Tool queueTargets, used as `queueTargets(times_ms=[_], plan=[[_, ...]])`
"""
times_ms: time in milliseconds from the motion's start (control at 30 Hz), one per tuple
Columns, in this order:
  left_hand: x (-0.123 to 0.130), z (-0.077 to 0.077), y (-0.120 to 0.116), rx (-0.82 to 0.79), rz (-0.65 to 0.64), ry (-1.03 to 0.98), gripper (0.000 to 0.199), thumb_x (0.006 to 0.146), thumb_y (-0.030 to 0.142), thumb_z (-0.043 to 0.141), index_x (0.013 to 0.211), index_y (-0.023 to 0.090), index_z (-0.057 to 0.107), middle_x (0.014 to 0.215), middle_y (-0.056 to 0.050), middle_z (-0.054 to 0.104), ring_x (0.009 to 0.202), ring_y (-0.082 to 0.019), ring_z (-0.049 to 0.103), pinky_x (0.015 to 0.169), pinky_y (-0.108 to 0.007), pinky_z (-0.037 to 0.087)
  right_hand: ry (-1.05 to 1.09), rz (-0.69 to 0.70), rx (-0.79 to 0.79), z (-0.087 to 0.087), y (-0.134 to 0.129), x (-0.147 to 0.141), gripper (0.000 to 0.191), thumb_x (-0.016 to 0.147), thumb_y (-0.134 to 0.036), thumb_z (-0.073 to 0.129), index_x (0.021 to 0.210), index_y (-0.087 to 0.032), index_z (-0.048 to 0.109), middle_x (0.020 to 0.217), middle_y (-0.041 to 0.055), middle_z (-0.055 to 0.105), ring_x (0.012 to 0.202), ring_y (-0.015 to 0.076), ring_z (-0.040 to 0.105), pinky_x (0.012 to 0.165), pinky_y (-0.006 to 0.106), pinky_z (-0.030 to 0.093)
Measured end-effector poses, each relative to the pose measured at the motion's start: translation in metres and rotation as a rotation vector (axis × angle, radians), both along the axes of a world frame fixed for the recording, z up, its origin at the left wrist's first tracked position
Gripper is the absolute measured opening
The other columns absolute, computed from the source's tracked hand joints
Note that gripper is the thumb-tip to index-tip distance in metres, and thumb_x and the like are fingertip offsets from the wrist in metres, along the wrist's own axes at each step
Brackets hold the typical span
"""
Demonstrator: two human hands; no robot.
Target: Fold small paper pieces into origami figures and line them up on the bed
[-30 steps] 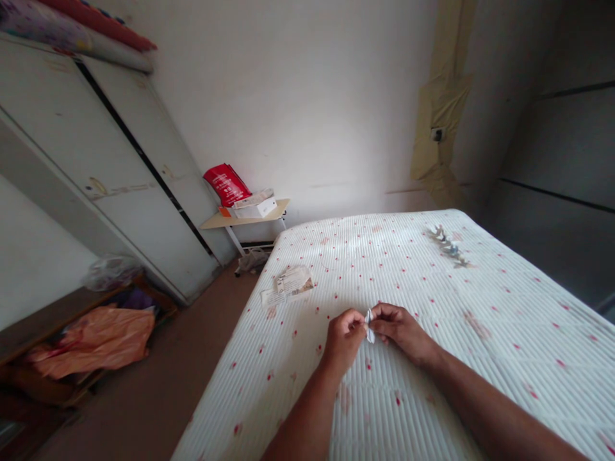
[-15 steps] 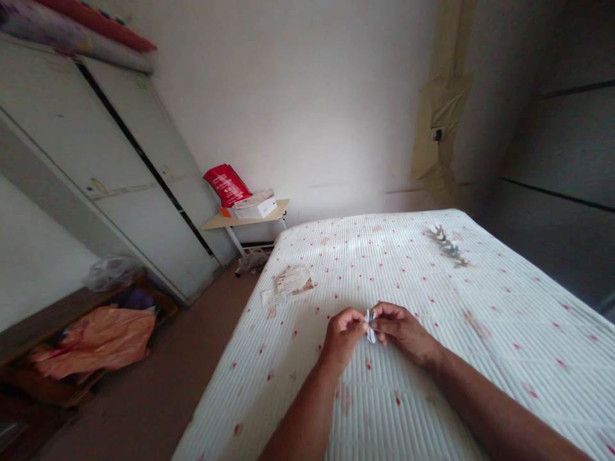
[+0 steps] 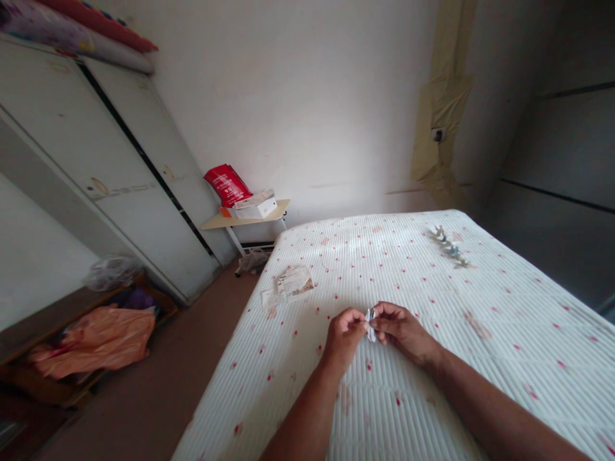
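Observation:
Between my two hands is a small folded piece of paper (image 3: 371, 333), whitish with some dark print. My left hand (image 3: 344, 330) pinches its left side between thumb and fingers. On the other side my right hand (image 3: 401, 326) grips it the same way, fingertips close to the left ones. The fingers cover much of the paper, so its full shape is hidden. Both hands are just over the bed cover (image 3: 355, 410), white and ribbed with red dots. Printed paper sheets (image 3: 294, 280) lie at the bed's left side. Several small folded paper figures (image 3: 449, 245) stand in a row at the far right.
Beyond the bed's left corner, a small table (image 3: 216, 222) carries a red bag (image 3: 227, 184) and a white box (image 3: 264, 206). Wardrobe doors (image 3: 139, 186) line the left wall. An orange plastic bag (image 3: 103, 339) lies on a low wooden unit at lower left.
Almost nothing differs. Both hands keep their pinch on the folded paper in the same spot, with the paper's angle shifted very slightly.

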State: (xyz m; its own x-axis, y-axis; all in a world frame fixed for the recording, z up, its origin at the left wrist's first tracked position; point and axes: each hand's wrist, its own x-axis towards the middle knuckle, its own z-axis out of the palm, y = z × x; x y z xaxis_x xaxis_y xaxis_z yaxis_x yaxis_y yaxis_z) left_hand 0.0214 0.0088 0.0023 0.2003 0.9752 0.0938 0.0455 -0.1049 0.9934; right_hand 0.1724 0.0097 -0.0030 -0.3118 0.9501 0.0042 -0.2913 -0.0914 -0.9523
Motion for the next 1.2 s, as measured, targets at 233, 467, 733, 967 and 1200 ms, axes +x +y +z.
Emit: queueTargets(times_ms=[233, 467, 733, 967, 1200], plan=[[-0.003, 0.0, -0.002, 0.245, 0.259, 0.205, 0.007, 0.071, 0.019, 0.055, 0.075, 0.017, 0.06, 0.077, -0.002, 0.061, 0.074, -0.014, 0.055, 0.069, -0.024, 0.041, -0.135, -0.199, 0.154, 0.011, -0.004, -0.005, 0.022, 0.067, -0.037, 0.067, 0.072, -0.019, 0.055, 0.055, -0.0027, 0.057, 0.052, 0.0112, 0.05, 0.055, 0.026, 0.04], [0.001, 0.009, -0.008, 0.425, 0.259, 0.272, 0.019, 0.072, 0.015, 0.055, 0.089, 0.019, 0.063, 0.087, -0.005, 0.06, 0.089, -0.018, 0.054, 0.082, -0.031, 0.042, -0.173, -0.231, 0.14, 0.011, -0.004, -0.006, 0.025, 0.068, -0.04, 0.066, 0.068, -0.019, 0.053, 0.052, -0.003, 0.054, 0.05, 0.0106, 0.049, 0.052, 0.026, 0.04], [0.001, 0.004, -0.002, 0.264, 0.208, 0.168, 0.007, 0.07, 0.017, 0.054, 0.07, 0.016, 0.061, 0.073, -0.002, 0.059, 0.075, -0.015, 0.053, 0.07, -0.025, 0.04, -0.076, -0.145, 0.086, 0.01, -0.007, -0.01, 0.021, 0.068, -0.034, 0.066, 0.069, -0.018, 0.053, 0.051, -0.0035, 0.057, 0.048, 0.0097, 0.049, 0.052, 0.024, 0.04], [0.006, 0.01, -0.001, -0.064, 0.081, -0.139, 0.015, 0.064, 0.028, 0.06, 0.065, 0.013, 0.057, 0.059, 0.001, 0.053, 0.056, -0.01, 0.046, 0.056, -0.021, 0.034, 0.018, -0.087, 0.033, 0.008, -0.007, -0.008, 0.019, 0.072, -0.033, 0.065, 0.07, -0.017, 0.054, 0.053, -0.0023, 0.058, 0.048, 0.0093, 0.049, 0.051, 0.024, 0.039], [0.005, 0.011, 0.003, -0.097, 0.047, -0.104, 0.02, 0.065, 0.033, 0.06, 0.071, 0.013, 0.062, 0.059, 0.001, 0.056, 0.057, -0.01, 0.047, 0.058, -0.022, 0.035, 0.05, -0.129, 0.02, 0.006, -0.003, -0.005, 0.019, 0.069, -0.031, 0.066, 0.069, -0.018, 0.052, 0.051, -0.0036, 0.056, 0.044, 0.0089, 0.047, 0.047, 0.023, 0.036]])
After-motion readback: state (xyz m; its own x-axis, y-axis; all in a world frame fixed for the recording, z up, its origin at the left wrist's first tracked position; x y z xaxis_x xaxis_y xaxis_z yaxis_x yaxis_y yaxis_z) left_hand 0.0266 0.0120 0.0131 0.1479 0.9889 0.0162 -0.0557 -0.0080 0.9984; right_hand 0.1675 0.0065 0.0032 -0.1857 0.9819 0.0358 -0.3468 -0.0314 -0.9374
